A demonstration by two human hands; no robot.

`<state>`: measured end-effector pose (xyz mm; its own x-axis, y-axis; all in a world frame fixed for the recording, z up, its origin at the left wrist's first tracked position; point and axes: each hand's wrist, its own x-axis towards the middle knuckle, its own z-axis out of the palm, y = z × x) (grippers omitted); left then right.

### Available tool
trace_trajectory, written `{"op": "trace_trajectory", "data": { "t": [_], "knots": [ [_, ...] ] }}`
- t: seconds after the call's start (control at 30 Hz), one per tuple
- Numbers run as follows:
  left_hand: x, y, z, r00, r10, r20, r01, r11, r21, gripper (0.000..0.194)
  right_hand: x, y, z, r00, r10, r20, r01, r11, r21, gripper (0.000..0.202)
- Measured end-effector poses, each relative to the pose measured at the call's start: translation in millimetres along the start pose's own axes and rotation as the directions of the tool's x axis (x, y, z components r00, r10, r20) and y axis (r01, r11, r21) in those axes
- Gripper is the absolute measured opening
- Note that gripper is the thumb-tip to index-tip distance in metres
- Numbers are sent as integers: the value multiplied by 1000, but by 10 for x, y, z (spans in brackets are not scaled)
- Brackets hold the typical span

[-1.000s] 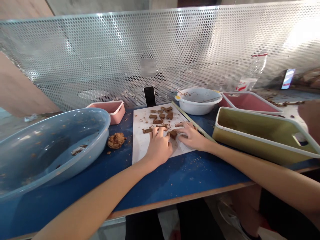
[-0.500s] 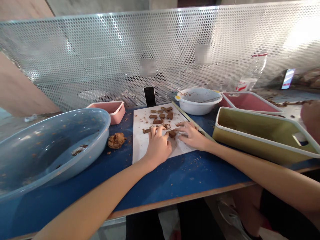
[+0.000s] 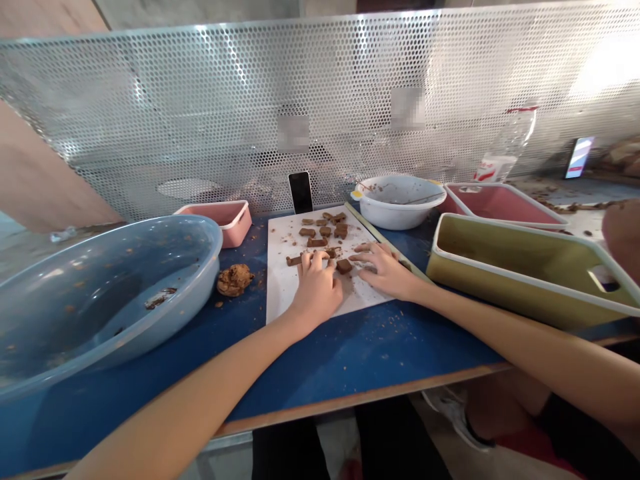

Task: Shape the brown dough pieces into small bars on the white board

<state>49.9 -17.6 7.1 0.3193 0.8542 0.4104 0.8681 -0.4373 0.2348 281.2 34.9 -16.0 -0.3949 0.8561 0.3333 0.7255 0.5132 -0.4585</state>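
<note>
On a white board (image 3: 283,293) lie several small brown clay pieces, some block-shaped and some bone-shaped. My left hand (image 3: 319,290) rests palm down, its bent fingers apart over a long brown clay piece (image 3: 293,261) that they partly cover. Just right of those fingers sits a squarish clay block (image 3: 344,266). My right hand (image 3: 387,272) reaches in from the other side with fingers spread, their tips close to the block. Whether those tips touch any clay is unclear. Farther back, another bone-shaped piece (image 3: 317,243) lies below rows of smaller clay pieces (image 3: 325,231).
A large blue basin (image 3: 207,250), a clay lump (image 3: 235,280) and a pink bin (image 3: 237,230) stand to the left. A phone (image 3: 301,192) leans on the perforated metal screen (image 3: 225,120). To the right are a white basin (image 3: 400,215), a green bin (image 3: 500,280) and another person's arm (image 3: 623,230).
My right fingers have drawn slightly back from the clay block, which shows more fully. My left hand is nearly still. The view has shifted a little.
</note>
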Motion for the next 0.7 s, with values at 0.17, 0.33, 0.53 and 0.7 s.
{"op": "trace_trajectory", "data": {
  "t": [0.17, 0.33, 0.53, 0.7],
  "knots": [
    [2, -14, 12, 999, -2, -32, 1, 1000, -26, 33, -3, 6, 0, 1000, -11, 2, 11, 1000, -4, 38],
    [2, -9, -4, 1000, 10, -16, -11, 999, -38, 33, -14, -43, -20, 1000, -1, 12, 1, 1000, -2, 39],
    [7, -17, 2, 1000, 11, -13, -11, 999, -32, 33, -9, -48, -16, 1000, 10, 6, -10, 1000, 3, 39],
    [18, -47, 38, 999, -23, -31, 22, 999, -31, 36, 10, 21, 14, 1000, -1, -16, 2, 1000, 14, 39]
  ]
}}
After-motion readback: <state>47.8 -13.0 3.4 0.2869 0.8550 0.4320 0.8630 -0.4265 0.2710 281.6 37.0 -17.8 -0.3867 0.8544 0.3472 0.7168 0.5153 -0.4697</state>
